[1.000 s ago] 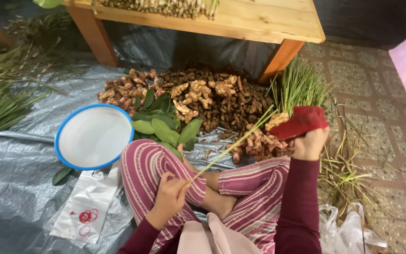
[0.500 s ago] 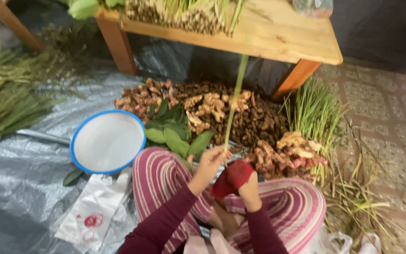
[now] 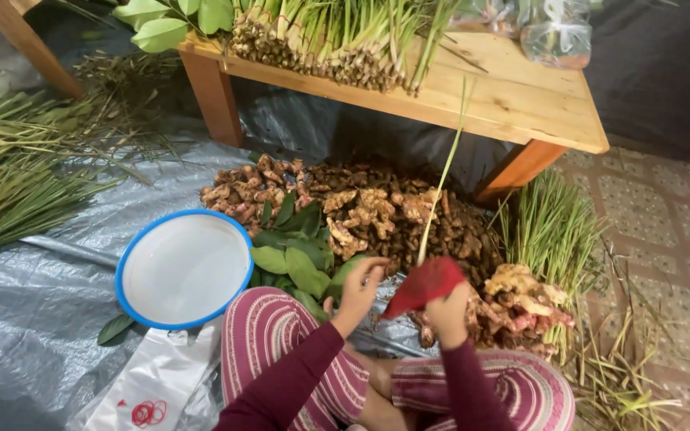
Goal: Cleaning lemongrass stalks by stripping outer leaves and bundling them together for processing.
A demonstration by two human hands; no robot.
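I sit cross-legged in striped trousers on a grey tarp. My right hand grips a red cloth-like thing with a long green lemongrass stalk rising from it, almost upright, up to the table edge. My left hand hovers just left of the red thing with its fingers loosely curled and apart, holding nothing that I can see. Both hands are above my knees, in front of a pile of brown roots.
A low wooden table carries lemongrass bundles and clear bags. A white bowl with a blue rim, green leaves, pale ginger, cut lemongrass, loose stalks at left and a plastic bag surround me.
The stalk has swung from lying across my lap to standing upright. My left hand has let go of it and sits beside it; my right hand with the red thing has come in to the middle.
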